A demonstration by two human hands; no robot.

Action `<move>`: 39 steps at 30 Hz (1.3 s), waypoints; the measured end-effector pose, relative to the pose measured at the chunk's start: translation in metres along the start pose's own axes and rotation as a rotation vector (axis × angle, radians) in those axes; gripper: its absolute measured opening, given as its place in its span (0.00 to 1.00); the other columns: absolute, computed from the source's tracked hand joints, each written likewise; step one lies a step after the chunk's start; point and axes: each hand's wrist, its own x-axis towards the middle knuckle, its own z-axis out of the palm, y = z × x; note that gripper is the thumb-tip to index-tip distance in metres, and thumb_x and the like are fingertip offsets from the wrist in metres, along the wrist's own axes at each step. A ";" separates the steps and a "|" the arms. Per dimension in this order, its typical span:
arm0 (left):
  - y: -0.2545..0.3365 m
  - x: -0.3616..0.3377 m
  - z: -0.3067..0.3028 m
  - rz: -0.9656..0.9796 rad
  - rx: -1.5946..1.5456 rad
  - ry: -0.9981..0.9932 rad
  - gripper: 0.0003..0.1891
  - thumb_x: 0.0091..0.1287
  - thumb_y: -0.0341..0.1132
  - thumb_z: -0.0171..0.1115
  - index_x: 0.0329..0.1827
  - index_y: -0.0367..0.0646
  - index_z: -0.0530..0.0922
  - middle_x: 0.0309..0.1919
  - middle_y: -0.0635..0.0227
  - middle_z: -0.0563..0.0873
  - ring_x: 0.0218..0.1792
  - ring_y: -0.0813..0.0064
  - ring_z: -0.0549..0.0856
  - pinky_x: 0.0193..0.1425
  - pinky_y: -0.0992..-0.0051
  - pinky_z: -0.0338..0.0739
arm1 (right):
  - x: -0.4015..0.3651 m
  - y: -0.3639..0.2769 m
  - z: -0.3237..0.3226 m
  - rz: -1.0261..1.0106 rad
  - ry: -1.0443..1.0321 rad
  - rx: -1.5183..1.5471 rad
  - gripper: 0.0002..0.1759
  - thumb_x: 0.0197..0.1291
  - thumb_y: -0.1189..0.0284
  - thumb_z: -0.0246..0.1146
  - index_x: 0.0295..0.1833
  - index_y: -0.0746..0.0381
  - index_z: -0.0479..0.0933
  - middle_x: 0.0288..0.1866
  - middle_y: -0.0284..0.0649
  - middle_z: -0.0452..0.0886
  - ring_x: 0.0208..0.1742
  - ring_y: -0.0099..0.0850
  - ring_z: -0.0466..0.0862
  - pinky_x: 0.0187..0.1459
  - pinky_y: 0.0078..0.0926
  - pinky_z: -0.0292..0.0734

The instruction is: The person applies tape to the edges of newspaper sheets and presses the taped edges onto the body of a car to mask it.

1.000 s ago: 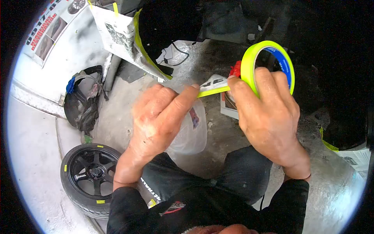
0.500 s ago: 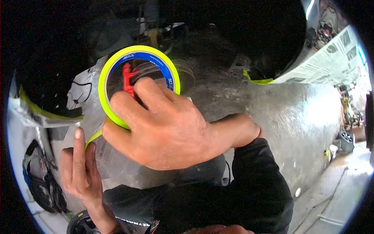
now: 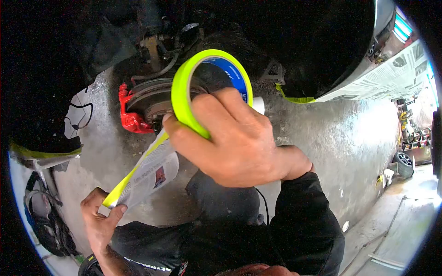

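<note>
My right hand (image 3: 235,138) grips a roll of neon yellow tape (image 3: 183,92) with a blue inner core, its fingers through the ring. A yellow tape strip (image 3: 133,172) stretches down to the left from the roll, along the edge of a sheet of newspaper (image 3: 154,177). At the lower left, my left hand (image 3: 101,218) pinches the end of the strip and the paper's corner between thumb and fingers. Behind the roll is a brake disc (image 3: 149,99) with a red caliper (image 3: 133,122).
Newspaper (image 3: 386,76) edged with yellow tape covers a dark body panel at the upper right. Another taped panel edge (image 3: 46,154) is at the left, above a black coiled bundle (image 3: 48,221). A wheel (image 3: 404,159) stands far right.
My right hand and the roll have moved right, drawing out a longer strip. My left hand has moved lower and closed on the strip and paper. The red caliper shows more fully.
</note>
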 end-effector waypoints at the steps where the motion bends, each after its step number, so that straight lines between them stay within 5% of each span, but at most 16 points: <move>1: -0.004 -0.001 0.001 -0.027 0.040 -0.018 0.15 0.42 0.26 0.79 0.29 0.32 0.81 0.26 0.61 0.82 0.29 0.69 0.80 0.36 0.71 0.71 | -0.005 0.004 -0.001 0.044 -0.006 -0.026 0.16 0.46 0.72 0.70 0.44 0.60 0.86 0.33 0.36 0.74 0.31 0.30 0.72 0.29 0.22 0.69; 5: -0.003 0.003 -0.004 -0.057 0.052 -0.096 0.14 0.48 0.30 0.81 0.31 0.34 0.84 0.25 0.59 0.82 0.28 0.68 0.82 0.33 0.70 0.71 | -0.023 0.028 -0.013 0.094 -0.070 -0.057 0.14 0.50 0.77 0.76 0.44 0.59 0.89 0.31 0.38 0.73 0.31 0.36 0.74 0.28 0.36 0.67; 8: 0.018 0.012 -0.016 -0.067 0.213 0.004 0.10 0.57 0.31 0.79 0.31 0.35 0.85 0.26 0.59 0.83 0.28 0.62 0.83 0.34 0.66 0.74 | -0.038 0.034 -0.015 0.192 -0.110 0.006 0.16 0.52 0.81 0.72 0.49 0.60 0.88 0.35 0.42 0.75 0.36 0.42 0.76 0.34 0.38 0.71; 16: 0.079 0.031 -0.050 0.286 0.692 0.270 0.08 0.59 0.31 0.76 0.36 0.39 0.85 0.30 0.62 0.85 0.35 0.58 0.84 0.40 0.61 0.76 | -0.072 0.051 0.004 0.365 -0.155 0.229 0.12 0.57 0.75 0.73 0.48 0.59 0.87 0.38 0.45 0.79 0.41 0.48 0.78 0.40 0.42 0.75; 24: 0.077 0.036 -0.063 0.080 0.570 -0.017 0.10 0.60 0.36 0.78 0.34 0.39 0.87 0.29 0.60 0.88 0.33 0.59 0.86 0.38 0.64 0.78 | -0.094 0.068 0.006 0.390 -0.154 0.319 0.10 0.58 0.75 0.71 0.47 0.61 0.87 0.43 0.46 0.85 0.40 0.47 0.80 0.42 0.41 0.76; 34: 0.075 0.007 -0.136 -0.147 0.720 0.268 0.06 0.59 0.25 0.75 0.37 0.35 0.87 0.34 0.62 0.90 0.36 0.70 0.88 0.43 0.70 0.81 | -0.102 0.075 0.027 0.479 -0.262 0.447 0.08 0.61 0.74 0.70 0.45 0.62 0.86 0.40 0.47 0.84 0.41 0.47 0.81 0.43 0.42 0.75; 35: 0.065 -0.006 -0.146 -0.057 0.783 0.338 0.06 0.60 0.23 0.73 0.39 0.35 0.87 0.35 0.63 0.90 0.39 0.73 0.87 0.45 0.71 0.81 | -0.096 0.072 0.031 0.465 -0.274 0.465 0.08 0.61 0.74 0.70 0.45 0.63 0.86 0.39 0.47 0.84 0.41 0.47 0.81 0.43 0.43 0.75; 39: 0.059 -0.042 -0.176 -0.160 0.497 0.405 0.07 0.60 0.22 0.69 0.41 0.34 0.87 0.37 0.64 0.89 0.42 0.75 0.86 0.50 0.74 0.79 | -0.075 0.061 0.042 0.446 -0.340 0.565 0.08 0.60 0.75 0.71 0.45 0.64 0.87 0.38 0.47 0.84 0.41 0.46 0.82 0.43 0.40 0.76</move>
